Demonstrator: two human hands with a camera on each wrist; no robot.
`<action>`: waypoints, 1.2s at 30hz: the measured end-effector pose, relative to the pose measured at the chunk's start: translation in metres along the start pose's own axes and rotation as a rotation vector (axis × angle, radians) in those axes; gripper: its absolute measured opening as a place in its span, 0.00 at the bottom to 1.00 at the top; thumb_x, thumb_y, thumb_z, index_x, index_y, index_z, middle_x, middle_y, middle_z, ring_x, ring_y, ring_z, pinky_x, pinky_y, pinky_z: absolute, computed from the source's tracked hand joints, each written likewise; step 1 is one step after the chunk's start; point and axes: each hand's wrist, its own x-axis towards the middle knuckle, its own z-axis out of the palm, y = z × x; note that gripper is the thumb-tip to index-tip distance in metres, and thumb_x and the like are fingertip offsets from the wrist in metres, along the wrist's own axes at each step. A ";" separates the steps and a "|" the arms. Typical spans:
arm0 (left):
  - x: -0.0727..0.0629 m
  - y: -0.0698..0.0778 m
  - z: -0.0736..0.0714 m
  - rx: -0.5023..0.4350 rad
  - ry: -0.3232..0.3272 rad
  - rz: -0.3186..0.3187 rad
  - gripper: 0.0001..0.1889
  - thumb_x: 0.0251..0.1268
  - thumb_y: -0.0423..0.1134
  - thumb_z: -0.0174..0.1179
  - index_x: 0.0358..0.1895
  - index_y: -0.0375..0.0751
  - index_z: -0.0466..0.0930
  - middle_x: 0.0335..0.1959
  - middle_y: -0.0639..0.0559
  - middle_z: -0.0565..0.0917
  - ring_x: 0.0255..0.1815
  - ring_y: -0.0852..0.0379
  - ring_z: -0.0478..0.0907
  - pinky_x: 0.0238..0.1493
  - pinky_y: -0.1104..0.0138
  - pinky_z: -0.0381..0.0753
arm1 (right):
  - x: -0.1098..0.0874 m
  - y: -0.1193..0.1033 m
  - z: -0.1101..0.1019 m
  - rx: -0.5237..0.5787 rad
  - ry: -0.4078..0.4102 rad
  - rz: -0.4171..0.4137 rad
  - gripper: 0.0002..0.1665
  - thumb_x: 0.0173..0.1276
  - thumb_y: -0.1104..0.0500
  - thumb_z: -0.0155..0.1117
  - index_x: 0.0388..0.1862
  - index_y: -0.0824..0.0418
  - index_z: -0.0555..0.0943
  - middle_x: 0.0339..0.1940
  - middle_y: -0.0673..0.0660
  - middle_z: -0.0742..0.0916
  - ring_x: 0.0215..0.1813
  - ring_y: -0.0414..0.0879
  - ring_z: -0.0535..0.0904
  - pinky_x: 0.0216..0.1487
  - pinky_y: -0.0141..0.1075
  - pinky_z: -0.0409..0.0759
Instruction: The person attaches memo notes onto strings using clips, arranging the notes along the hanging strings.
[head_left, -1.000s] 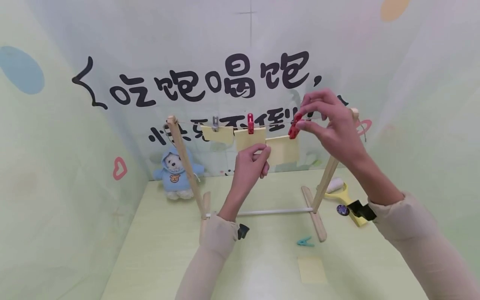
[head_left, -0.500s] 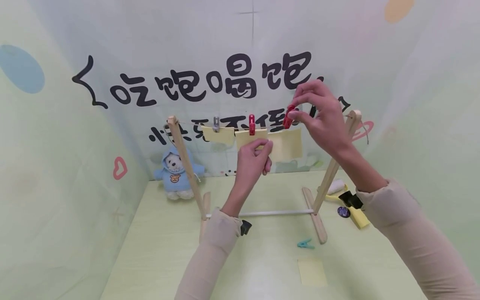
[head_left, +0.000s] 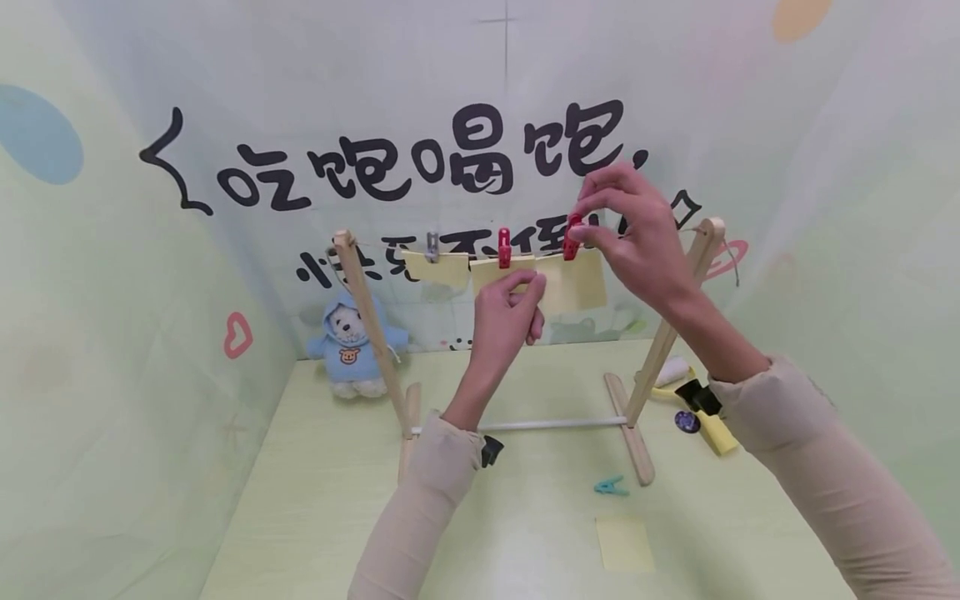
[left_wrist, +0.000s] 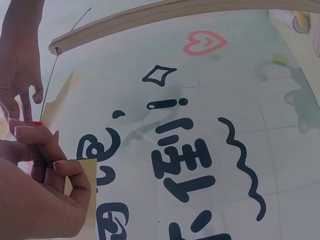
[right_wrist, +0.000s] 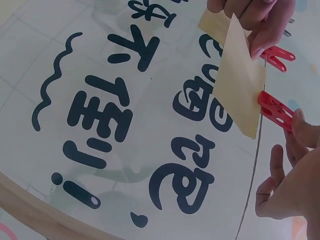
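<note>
With thumb and fingers, my left hand (head_left: pixel 506 312) pinches the upper left corner of a pale yellow sticky note (head_left: pixel 577 287). My right hand (head_left: pixel 637 233) pinches the handles of a red clothespin (head_left: pixel 572 242). In the right wrist view the tip of this red clothespin (right_wrist: pixel 275 110) sits at the note's top edge, on the string (right_wrist: pixel 252 175). To the left, another yellow note (head_left: pixel 486 273) hangs under a second red clothespin (head_left: pixel 504 248), partly hidden by my left hand. A grey clothespin (head_left: pixel 432 247) holds one more yellow note (head_left: pixel 442 271) farther left.
The string runs between two wooden posts (head_left: pixel 371 325) joined below by a white rod (head_left: pixel 555 425). A teal clothespin (head_left: pixel 611 486) and a yellow note (head_left: pixel 624 542) lie on the table in front. A plush toy (head_left: pixel 351 350) sits left; a yellow-handled roller (head_left: pixel 716 433) lies right.
My right hand has moved left with the red clothespin and come down slightly onto the note's top edge. The note's right side has risen toward the string. My left hand has barely moved.
</note>
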 end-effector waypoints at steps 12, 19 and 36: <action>-0.002 0.003 0.000 0.006 -0.002 -0.006 0.13 0.86 0.38 0.61 0.53 0.29 0.87 0.10 0.58 0.75 0.11 0.63 0.69 0.18 0.73 0.69 | -0.004 0.000 0.005 -0.098 -0.084 0.013 0.11 0.63 0.74 0.81 0.43 0.75 0.90 0.53 0.67 0.83 0.68 0.62 0.75 0.82 0.57 0.61; -0.003 0.001 0.000 0.022 0.013 -0.019 0.13 0.86 0.38 0.61 0.53 0.28 0.88 0.10 0.58 0.74 0.10 0.64 0.69 0.18 0.74 0.70 | -0.007 0.002 0.003 -0.135 -0.109 0.047 0.15 0.65 0.70 0.83 0.49 0.74 0.90 0.56 0.69 0.83 0.72 0.65 0.73 0.83 0.66 0.57; -0.006 -0.007 0.001 0.006 0.016 -0.030 0.14 0.85 0.39 0.62 0.53 0.29 0.89 0.10 0.58 0.76 0.10 0.63 0.69 0.16 0.73 0.65 | -0.083 -0.029 -0.031 -0.076 -0.004 0.043 0.26 0.68 0.77 0.73 0.65 0.70 0.85 0.64 0.68 0.84 0.71 0.34 0.73 0.66 0.26 0.72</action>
